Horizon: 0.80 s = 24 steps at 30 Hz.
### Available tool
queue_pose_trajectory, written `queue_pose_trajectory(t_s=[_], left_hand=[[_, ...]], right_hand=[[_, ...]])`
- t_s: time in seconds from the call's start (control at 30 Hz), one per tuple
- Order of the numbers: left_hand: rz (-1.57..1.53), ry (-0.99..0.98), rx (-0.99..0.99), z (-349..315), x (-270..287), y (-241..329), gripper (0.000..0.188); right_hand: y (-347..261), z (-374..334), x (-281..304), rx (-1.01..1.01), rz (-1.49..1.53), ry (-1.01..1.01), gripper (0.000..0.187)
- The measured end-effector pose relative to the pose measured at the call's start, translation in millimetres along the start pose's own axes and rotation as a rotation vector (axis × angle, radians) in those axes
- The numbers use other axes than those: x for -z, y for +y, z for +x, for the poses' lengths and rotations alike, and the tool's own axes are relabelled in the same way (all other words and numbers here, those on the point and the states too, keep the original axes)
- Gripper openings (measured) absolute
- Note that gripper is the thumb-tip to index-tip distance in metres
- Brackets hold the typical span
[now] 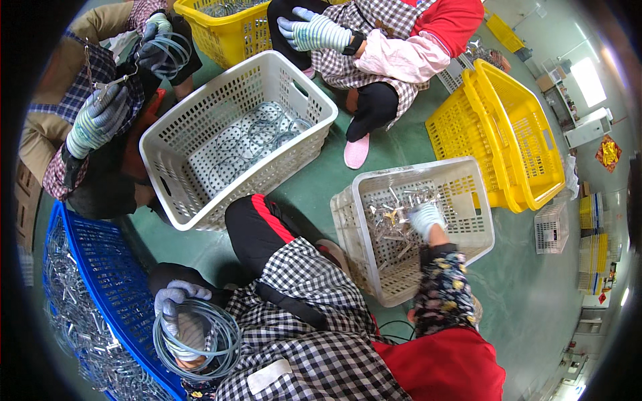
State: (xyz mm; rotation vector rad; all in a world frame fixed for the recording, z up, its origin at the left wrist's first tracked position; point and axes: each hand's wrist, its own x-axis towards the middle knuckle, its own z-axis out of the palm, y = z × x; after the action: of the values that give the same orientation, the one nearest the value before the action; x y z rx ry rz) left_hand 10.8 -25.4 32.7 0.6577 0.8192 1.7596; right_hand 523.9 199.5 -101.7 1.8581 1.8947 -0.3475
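My left hand [182,319], in a grey-blue and white glove, is closed around a bundle of thin bluish-grey metal hoops [231,334] beside my checked apron. My right hand [426,219], in a pale striped glove, reaches into a whitish plastic basket [342,224] on my right. It is over a loose pile of small silvery metal parts [394,230], a few of them yellowish. The fingers of this hand are too blurred to show whether they grip a part.
A blue basket [110,274] full of hoops and metal fittings stands at my left. Ahead is a larger white basket [200,73] with several hoops inside. Stacked yellow baskets [498,134] stand at the right. Two gloved co-workers sit opposite; one holds hoops [175,53].
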Motion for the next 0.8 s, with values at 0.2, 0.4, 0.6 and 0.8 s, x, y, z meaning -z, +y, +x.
queue_pose_trajectory(t_s=[0.2,0.4,0.6,0.8], left_hand=[[0.078,0.224,0.068,-3,-5,-2,0.036],[0.492,-0.432,-0.019,21,-38,-6,0.048],[-0.056,0.105,0.237,0,-41,15,0.056],[0.250,0.254,-0.260,-34,0,4,0.032]], right_hand=[[-58,-100,152,0.266,1.238,0.198,0.027],[-261,-156,131,0.656,1.772,-0.173,0.036],[-372,-186,88,1.057,1.386,-0.170,0.022],[-386,-181,136,1.625,0.826,0.205,0.023]])
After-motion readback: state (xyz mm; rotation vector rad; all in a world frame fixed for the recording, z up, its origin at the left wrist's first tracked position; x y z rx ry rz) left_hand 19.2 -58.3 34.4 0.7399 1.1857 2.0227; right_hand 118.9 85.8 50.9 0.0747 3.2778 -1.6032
